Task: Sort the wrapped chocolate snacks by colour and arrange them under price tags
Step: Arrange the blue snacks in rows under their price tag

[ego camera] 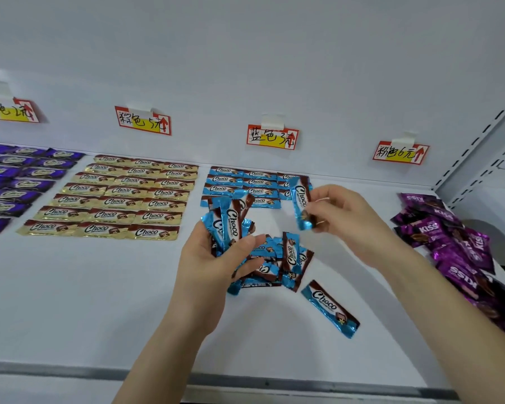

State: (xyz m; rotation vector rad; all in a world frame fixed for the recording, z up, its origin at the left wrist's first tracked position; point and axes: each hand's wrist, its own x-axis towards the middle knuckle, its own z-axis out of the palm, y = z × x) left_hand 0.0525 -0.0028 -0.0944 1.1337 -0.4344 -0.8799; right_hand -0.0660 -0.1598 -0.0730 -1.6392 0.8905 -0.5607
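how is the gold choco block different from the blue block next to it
The gold block has gold wrappers and many full rows; the blue block has blue wrappers and fewer rows, its front row unfinished. The gold block is in full view; the right hand holds a blue snack across the blue block's right edge. Both lie flat in rows, marked Choco.

**Blue rows (239, 182) under the blue tag (272, 137)**

The left hand (216, 258) grips a bunch (231, 223) of blue bars above a loose pile (283, 260) on the shelf (99, 287). The right hand (341, 217) pinches one bar (302, 205) upright before the rows. A single bar (330, 309) lies apart. Gold rows (123, 196) and purple rows (12, 182) lie left; Kiss packs (455, 246) are heaped right.
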